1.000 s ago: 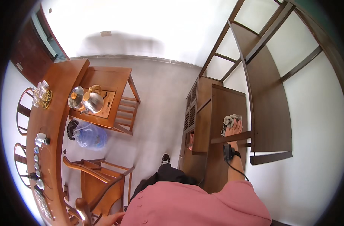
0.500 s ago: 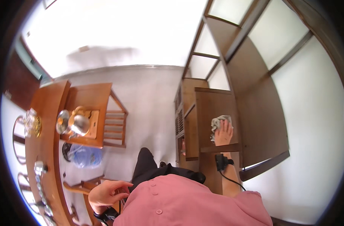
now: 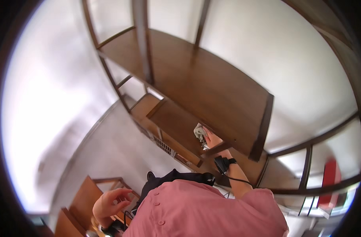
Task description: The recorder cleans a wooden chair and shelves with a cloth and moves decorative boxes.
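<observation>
A crumpled grey-white cloth [image 3: 199, 132] lies on a lower dark wood shelf [image 3: 176, 118]. My right hand [image 3: 213, 140] presses down over the cloth, its fingers closed on it and partly covered by the edge of the wide upper shelf [image 3: 212, 87]. The right forearm reaches in past the front end of the lower shelf. By my left side, the left hand [image 3: 111, 203] is raised with loosely bent fingers apart and nothing in them. Each wrist wears a black strapped device with a cable.
Upright posts [image 3: 143, 43] and crossbars of the open shelf unit stand around my right arm. An orange-brown wooden chair [image 3: 83, 197] stands at the lower left, near my left hand. A red object [image 3: 329, 183] shows beyond the shelving at the far right.
My view has swung to the right, so the table with the kettle has mostly left the picture. The right hand stays on the cloth; the left remains empty at my side.
</observation>
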### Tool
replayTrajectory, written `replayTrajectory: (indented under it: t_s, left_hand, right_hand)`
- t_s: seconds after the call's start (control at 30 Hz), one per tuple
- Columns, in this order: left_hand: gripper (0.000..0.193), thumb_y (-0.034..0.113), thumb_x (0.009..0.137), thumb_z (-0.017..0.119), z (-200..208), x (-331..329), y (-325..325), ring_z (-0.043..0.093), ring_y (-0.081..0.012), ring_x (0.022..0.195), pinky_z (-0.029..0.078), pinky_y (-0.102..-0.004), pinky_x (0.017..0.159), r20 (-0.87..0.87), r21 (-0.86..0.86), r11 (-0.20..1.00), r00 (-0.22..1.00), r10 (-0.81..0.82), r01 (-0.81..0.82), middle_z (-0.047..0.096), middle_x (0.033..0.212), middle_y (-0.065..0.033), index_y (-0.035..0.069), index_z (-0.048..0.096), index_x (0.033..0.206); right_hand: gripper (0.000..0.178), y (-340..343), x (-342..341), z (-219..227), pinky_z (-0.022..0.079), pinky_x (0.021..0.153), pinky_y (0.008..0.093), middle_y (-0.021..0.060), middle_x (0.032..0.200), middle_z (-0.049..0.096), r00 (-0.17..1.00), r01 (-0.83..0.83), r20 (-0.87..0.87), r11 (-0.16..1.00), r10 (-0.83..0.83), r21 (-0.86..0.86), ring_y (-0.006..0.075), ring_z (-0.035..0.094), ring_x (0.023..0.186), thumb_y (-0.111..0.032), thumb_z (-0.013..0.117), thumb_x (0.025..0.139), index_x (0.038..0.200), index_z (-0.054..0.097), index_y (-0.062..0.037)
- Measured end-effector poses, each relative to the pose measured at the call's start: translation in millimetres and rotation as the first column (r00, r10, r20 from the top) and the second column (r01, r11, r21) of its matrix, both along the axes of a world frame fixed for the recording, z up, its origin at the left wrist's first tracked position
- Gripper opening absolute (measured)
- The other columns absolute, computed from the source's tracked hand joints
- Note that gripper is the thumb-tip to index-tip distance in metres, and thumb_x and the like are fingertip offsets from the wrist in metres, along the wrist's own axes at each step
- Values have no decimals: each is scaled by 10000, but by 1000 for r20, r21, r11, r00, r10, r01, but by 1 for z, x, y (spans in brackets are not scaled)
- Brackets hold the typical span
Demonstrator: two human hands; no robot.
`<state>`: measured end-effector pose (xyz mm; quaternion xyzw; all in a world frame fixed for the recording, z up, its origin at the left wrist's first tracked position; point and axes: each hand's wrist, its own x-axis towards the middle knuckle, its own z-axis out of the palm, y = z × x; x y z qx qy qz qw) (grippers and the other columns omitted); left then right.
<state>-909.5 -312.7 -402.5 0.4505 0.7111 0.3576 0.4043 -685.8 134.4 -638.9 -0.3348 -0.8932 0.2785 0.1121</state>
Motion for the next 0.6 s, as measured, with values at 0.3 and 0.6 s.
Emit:
replayTrajectory:
  t_s: [0.3,0.6]
  left_hand:
    - [412,13,719,690,7,-108,48,637,-127,707,489,-230,587,24,-94,910,915,-403,403,663,820,-73,-28,547,1103]
    - [604,21,751,682,-8,-179,134,586,-116,760,489,-245,608,-272,-14,898,863,-426,439,608,964,-91,31,407,1289]
  right_hand:
    - [557,-29,178,-16,195,1057,490,162,1416,303,330,773,108,334,-938,539,340,261,1305,-324,482,861,1338,373,-58]
    - [428,-154,71,28,305,949,446,55,1265,466,473,784,-104,364,-875,502,270,403,1154,-145,538,772,1197,515,-103]
